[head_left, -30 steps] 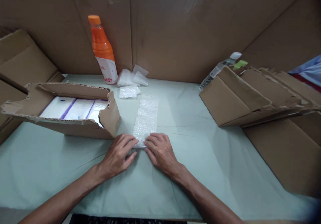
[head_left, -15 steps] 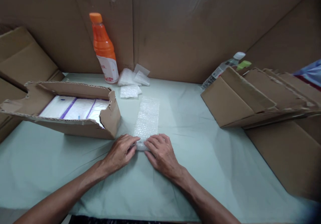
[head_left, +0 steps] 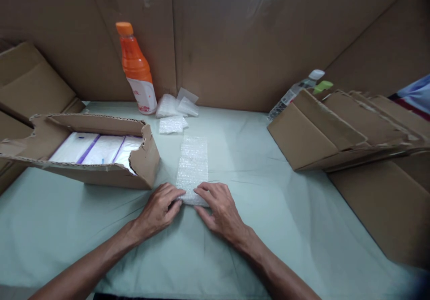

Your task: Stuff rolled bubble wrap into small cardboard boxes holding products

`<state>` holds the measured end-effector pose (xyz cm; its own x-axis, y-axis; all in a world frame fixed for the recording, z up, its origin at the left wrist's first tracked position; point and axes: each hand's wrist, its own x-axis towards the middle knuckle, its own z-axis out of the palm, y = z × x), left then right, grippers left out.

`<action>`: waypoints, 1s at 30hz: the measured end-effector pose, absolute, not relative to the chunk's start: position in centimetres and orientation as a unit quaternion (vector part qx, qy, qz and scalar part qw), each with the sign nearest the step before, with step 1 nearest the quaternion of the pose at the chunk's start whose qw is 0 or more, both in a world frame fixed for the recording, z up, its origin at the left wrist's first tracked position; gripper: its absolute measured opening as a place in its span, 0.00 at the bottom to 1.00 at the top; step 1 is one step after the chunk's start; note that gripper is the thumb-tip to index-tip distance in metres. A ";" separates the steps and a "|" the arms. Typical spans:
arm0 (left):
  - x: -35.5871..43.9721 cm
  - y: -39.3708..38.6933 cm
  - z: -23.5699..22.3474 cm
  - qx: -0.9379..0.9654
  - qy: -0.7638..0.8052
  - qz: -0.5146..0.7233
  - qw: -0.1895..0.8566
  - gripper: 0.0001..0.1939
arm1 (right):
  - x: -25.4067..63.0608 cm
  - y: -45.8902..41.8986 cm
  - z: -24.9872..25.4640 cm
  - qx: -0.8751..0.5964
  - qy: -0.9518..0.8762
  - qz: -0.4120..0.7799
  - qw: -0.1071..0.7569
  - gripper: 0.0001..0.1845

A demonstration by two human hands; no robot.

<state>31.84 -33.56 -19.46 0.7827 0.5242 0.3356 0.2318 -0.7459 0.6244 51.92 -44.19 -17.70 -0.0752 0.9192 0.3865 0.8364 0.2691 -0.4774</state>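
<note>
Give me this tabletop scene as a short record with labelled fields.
Left hand: at near end of bubble-wrap strip
Right hand: at same end, beside left hand
Strip: flat beyond the fingers, on pale green cloth
Left side: open carton holding white packs
Back: orange bottle, smaller wrap pieces
Right side: clear bottle, cardboard boxes

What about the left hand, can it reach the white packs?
Probably yes: the box is near the left hand, its open top showing the white packs, but its wall needs reaching over.
</note>
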 end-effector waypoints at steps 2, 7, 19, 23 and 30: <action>32.2 -33.4 -19.3 0.900 0.224 0.249 0.281 0.10 | 52.0 -44.1 -17.7 -0.605 -0.736 0.041 0.301 0.16; 32.3 -33.4 -19.3 0.896 0.243 0.244 0.280 0.10 | 52.4 -44.0 -18.2 -0.607 -0.737 0.039 0.295 0.10; 32.2 -33.4 -19.8 0.896 0.211 0.268 0.285 0.11 | 52.8 -44.1 -18.8 -0.609 -0.704 0.129 0.342 0.11; 32.4 -32.8 -20.2 0.890 0.221 0.267 0.297 0.10 | 52.4 -44.1 -18.7 -0.600 -0.739 0.077 0.296 0.19; 32.5 -32.6 -20.1 0.889 0.220 0.274 0.292 0.09 | 52.4 -44.0 -18.4 -0.609 -0.763 0.036 0.214 0.19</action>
<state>32.52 -32.61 -20.15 0.7524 0.5522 0.3592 0.2321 -0.7325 0.6399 52.35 -44.04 -18.37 -0.1673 0.9443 0.2834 0.9133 0.2567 -0.3162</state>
